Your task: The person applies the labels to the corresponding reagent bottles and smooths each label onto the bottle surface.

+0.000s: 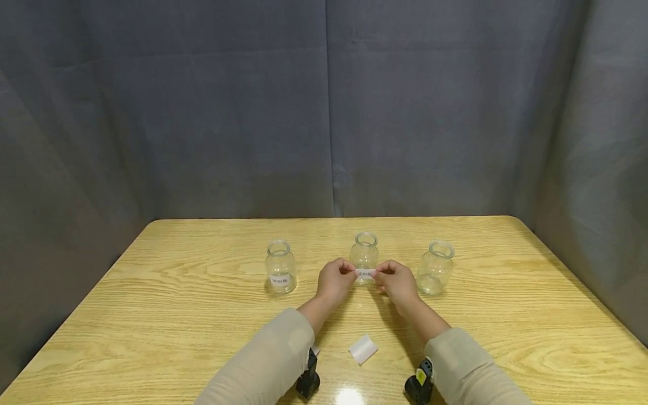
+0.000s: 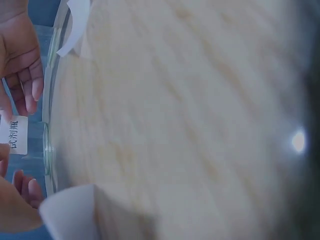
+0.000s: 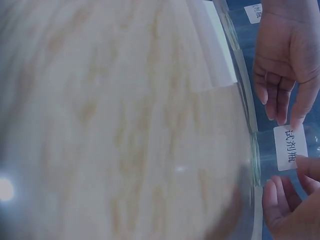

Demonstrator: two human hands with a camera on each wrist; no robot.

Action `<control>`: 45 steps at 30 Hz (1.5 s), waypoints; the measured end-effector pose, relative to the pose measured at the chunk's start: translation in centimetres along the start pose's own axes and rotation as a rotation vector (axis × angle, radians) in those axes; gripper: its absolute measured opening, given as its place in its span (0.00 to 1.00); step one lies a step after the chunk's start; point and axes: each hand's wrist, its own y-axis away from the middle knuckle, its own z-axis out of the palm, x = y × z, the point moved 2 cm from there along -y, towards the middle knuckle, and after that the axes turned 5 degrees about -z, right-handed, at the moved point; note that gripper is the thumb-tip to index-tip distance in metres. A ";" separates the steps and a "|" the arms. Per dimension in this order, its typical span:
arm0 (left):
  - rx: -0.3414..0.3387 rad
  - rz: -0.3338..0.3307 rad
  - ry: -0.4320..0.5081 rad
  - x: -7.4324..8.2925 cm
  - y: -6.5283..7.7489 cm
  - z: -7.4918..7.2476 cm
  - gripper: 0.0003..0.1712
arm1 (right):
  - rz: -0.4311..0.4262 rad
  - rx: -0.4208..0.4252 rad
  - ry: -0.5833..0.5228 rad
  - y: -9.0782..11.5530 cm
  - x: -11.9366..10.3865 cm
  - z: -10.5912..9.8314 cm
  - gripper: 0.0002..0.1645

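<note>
A small white label (image 1: 365,273) with handwritten characters lies across the front of the middle glass jar (image 1: 365,254). My left hand (image 1: 335,282) pinches its left end between thumb and forefinger, and my right hand (image 1: 399,284) pinches the right end. In the right wrist view the label (image 3: 290,147) overlaps the jar's lower part, with a thumb or fingertip at each end. To the left stands a similar jar (image 1: 280,261) bearing a white label (image 1: 280,280). A third jar (image 1: 435,271), beside my right hand, shows no label.
A slightly curled piece of white paper (image 1: 363,349) lies on the wooden table (image 1: 177,315) between my forearms. Another scrap (image 1: 315,350) peeks out beside the left sleeve. Black wrist cameras hang under both cuffs. A grey curtain (image 1: 228,135) surrounds the table's back and sides.
</note>
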 end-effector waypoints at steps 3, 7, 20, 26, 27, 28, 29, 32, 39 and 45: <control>0.017 0.018 -0.039 0.2 -0.1 -0.1 0.03 | -0.007 0.004 0.017 -0.1 0.0 0.0 0.06; 0.017 0.020 -0.075 0.2 -0.2 -0.2 0.04 | -0.017 0.013 0.043 -0.1 0.0 -0.1 0.05; -0.014 -0.001 -0.055 0.4 -0.3 -0.4 0.04 | -0.038 -0.006 0.055 -0.5 -0.1 -0.5 0.09; -0.008 -0.010 -0.033 0.5 -0.4 -0.5 0.05 | -0.046 -0.020 0.069 -0.8 -0.4 -0.7 0.14; -0.007 -0.011 -0.030 0.5 -0.4 -0.5 0.06 | -0.048 -0.031 0.084 -0.8 -0.5 -0.7 0.16; -0.006 -0.016 -0.027 0.5 -0.4 -0.6 0.06 | -0.052 -0.048 0.102 -0.9 -0.5 -0.8 0.19; -0.008 -0.020 -0.023 0.4 -0.5 -0.6 0.07 | -0.060 -0.064 0.129 -0.9 -0.6 -0.8 0.23; -0.020 -0.031 -0.015 0.4 -0.5 -0.8 0.10 | -0.106 -0.126 0.228 -1.1 -0.7 -1.1 0.32; -0.070 0.021 -0.055 0.3 -0.9 -1.0 0.26 | -0.205 -0.220 0.376 -1.6 -1.0 -1.3 0.39; -0.132 0.066 -0.136 0.1 -1.3 -0.9 0.30 | -0.218 -0.269 0.344 -1.7 -0.7 -1.4 0.39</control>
